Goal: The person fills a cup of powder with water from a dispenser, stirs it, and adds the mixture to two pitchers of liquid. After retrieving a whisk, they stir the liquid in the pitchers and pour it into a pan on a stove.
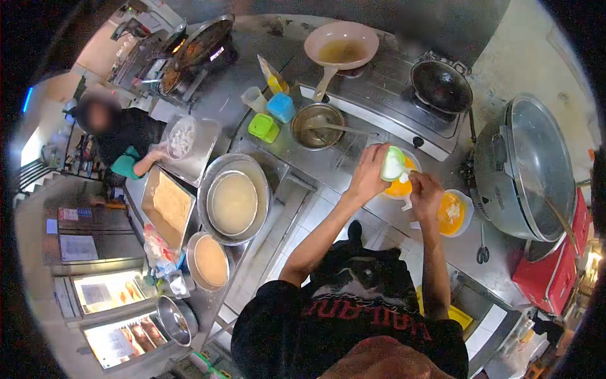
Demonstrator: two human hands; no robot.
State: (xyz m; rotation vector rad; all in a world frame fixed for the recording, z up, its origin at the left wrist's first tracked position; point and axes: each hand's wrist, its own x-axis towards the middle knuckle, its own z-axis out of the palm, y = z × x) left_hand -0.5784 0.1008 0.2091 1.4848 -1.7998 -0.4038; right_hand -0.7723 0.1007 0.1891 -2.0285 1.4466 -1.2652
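Note:
My left hand (371,170) is wrapped round a small green container (392,158) with white powder inside, tilted above a pitcher of orange-yellow liquid like beaten egg (399,188). At the container's mouth, my right hand (427,194) pinches what looks like a small white spoon (405,175); its handle is mostly hidden by the fingers. Just below that hand stands a second pitcher (466,218) of similar liquid, with a pale white heap on its surface.
Black-handled scissors (483,252) lie right of the pitchers. A pot with a ladle (317,126), a green tub (264,128) and a blue tub (281,107) stand ahead. The stove bears a pink pan (341,45) and a wok (442,86). At left, another person (129,136) handles a plastic container.

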